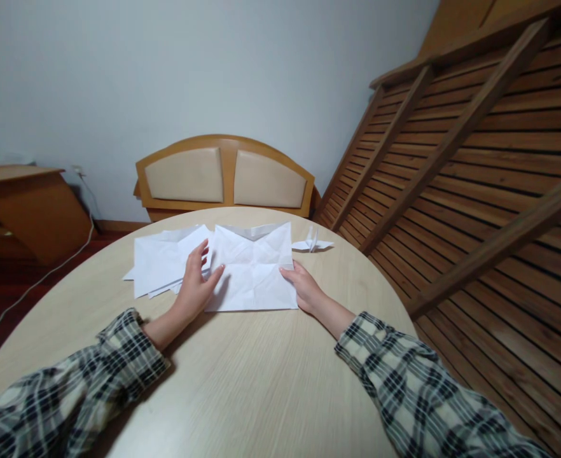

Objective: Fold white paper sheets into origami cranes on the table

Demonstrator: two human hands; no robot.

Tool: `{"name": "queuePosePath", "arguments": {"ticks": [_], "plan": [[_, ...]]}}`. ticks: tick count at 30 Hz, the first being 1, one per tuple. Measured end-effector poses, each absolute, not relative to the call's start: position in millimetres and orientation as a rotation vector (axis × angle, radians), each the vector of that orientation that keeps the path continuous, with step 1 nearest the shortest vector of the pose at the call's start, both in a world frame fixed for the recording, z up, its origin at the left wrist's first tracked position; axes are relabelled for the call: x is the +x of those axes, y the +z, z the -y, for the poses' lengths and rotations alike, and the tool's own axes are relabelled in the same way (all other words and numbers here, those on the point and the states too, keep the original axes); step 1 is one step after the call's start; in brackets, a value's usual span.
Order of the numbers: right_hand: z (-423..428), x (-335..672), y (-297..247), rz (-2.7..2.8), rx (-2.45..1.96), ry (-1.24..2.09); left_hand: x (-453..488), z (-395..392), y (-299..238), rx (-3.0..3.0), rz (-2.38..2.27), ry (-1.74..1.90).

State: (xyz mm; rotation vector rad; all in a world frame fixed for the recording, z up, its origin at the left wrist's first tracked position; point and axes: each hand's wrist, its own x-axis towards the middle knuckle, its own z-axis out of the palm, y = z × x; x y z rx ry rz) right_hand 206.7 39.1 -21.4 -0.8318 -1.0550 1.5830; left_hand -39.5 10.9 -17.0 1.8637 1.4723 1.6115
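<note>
White, creased paper (pixel 253 275) sits at twelve o'clock on your worktop (pixel 242 381); your right hand (pixel 308 289) clamps its three-o'clock edge, likely steadying it. Your left hand (pixel 195 283), digits apart, is at nine, contact unclear; loose sheets (pixel 159 261) lie beyond, a folded bird (pixel 313 244) at two.

right fingers (pixel 288 275): gripping creased sheet (pixel 252 277) | left fingers (pixel 197 252): parted | 1 paper crane (pixel 313 244)

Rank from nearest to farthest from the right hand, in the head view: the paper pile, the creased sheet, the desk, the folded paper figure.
1. Creased sheet: right edge in the right hand.
2. Folded paper figure: just beyond this hand.
3. Paper pile: left of the sheet.
4. Desk: at the far left.
</note>
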Motion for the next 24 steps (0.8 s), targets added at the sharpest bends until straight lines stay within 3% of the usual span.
{"name": "queuePosePath", "arguments": {"ticks": [7, 24], "plan": [[-42, 211, -21, 0.988, -0.783, 1.691, -38, -14, -15, 1.279, -1.317, 1.401], [-53, 221, -22, 1.090, -0.765, 1.668, -36, 0, 15, 1.000, -1.116, 1.302]]}}
